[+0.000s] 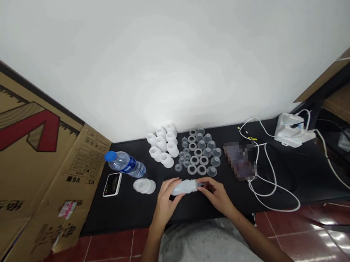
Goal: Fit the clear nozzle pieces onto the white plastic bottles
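A translucent white baby bottle [184, 187] lies sideways between my hands, just above the table's front part. My left hand [166, 202] wraps round its base end. At the neck on the right, the fingers of my right hand [215, 192] pinch a small clear nipple, partly hidden by the fingertips. Beyond my hands stand several white bottle bodies [161, 144] with open mouths. To their right lie several loose clear nipples [182, 160], white screw rings [194, 160] and clear domed caps [216, 161]. Left of my left hand, a capped baby bottle [145, 186] rests on the table.
A blue-capped water bottle [127, 164] and a white-edged device [112, 184] are at the left, beside a large cardboard box [70, 175]. On the right lie a blurred-out dark object [240, 161], looped white cables [273, 175] and a white plug unit [290, 131]. A wall closes the back.
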Demonstrator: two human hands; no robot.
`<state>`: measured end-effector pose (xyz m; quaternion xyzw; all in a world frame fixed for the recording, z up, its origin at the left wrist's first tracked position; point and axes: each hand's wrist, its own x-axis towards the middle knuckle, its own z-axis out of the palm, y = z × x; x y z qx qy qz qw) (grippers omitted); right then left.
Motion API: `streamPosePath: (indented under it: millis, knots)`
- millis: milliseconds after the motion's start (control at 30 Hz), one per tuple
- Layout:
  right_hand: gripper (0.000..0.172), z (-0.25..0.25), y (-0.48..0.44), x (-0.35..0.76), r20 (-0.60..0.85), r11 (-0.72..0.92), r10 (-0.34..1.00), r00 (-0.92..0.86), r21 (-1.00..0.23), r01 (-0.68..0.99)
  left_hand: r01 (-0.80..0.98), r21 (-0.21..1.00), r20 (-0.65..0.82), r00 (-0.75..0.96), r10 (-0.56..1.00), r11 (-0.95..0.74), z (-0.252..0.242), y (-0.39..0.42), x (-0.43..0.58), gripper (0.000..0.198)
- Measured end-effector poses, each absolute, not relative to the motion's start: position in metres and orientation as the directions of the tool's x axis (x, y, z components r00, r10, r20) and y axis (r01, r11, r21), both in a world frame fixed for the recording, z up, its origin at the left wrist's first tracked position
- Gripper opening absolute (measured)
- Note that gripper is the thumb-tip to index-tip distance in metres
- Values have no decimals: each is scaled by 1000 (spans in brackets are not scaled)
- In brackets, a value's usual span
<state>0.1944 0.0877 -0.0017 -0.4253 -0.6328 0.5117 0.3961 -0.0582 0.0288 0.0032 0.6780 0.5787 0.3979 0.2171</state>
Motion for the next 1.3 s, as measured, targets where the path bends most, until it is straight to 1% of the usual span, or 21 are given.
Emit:
streamPosePath:
  millis: [233, 333, 400, 467, 533, 600, 667, 733, 867, 933, 1033, 1100, 1167, 1233, 1300]
  knots:
    - [19, 5, 87, 195, 114, 163, 916, -384, -982, 98, 641, 729, 301, 15, 953, -241, 0, 28, -61, 40]
    - [21, 9, 83, 193, 156, 224, 907, -392, -965, 134, 651, 715, 332, 7, 943, -256, -2, 28, -61, 42]
    - [19, 10, 80, 194, 216, 285, 925, -314, -939, 193, 664, 703, 349, -11, 937, -255, -2, 28, -60, 42]
    - [17, 10, 82, 198, 293, 328, 943, -159, -900, 286, 680, 693, 363, -41, 931, -240, -2, 29, -59, 42]
    - [17, 10, 87, 205, 360, 340, 933, -21, -857, 387, 694, 683, 376, -65, 924, -228, -1, 29, -58, 43]
    - [22, 10, 96, 212, 399, 347, 917, 18, -817, 461, 702, 674, 386, -72, 920, -228, 0, 29, -58, 44]
    - [34, 11, 105, 218, 411, 368, 911, -24, -786, 497, 707, 669, 391, -72, 918, -230, 1, 29, -57, 46]
    - [39, 11, 111, 220, 406, 389, 910, -83, -767, 510, 711, 665, 392, -70, 917, -230, 0, 29, -57, 47]
    - [29, 11, 108, 221, 386, 397, 912, -140, -741, 541, 722, 654, 387, -65, 920, -224, -2, 29, -57, 48]
    - [28, 11, 103, 223, 362, 371, 923, -132, -743, 558, 726, 649, 388, -60, 920, -226, -2, 28, -58, 48]
    - [34, 12, 100, 229, 294, 270, 955, -47, -786, 556, 730, 643, 395, -56, 917, -232, -1, 28, -58, 49]
    - [37, 12, 102, 234, 233, 191, 972, 24, -845, 499, 733, 637, 399, -50, 915, -238, -1, 28, -58, 48]
    - [38, 10, 105, 238, 149, 117, 987, 55, -917, 380, 736, 631, 407, -45, 912, -246, -1, 28, -58, 47]
    - [38, 8, 108, 241, 67, 56, 997, 37, -969, 242, 738, 627, 416, -45, 908, -250, -1, 28, -58, 45]
    - [39, 7, 108, 239, 22, 22, 1000, 2, -988, 154, 738, 627, 421, -50, 906, -251, -1, 28, -57, 44]
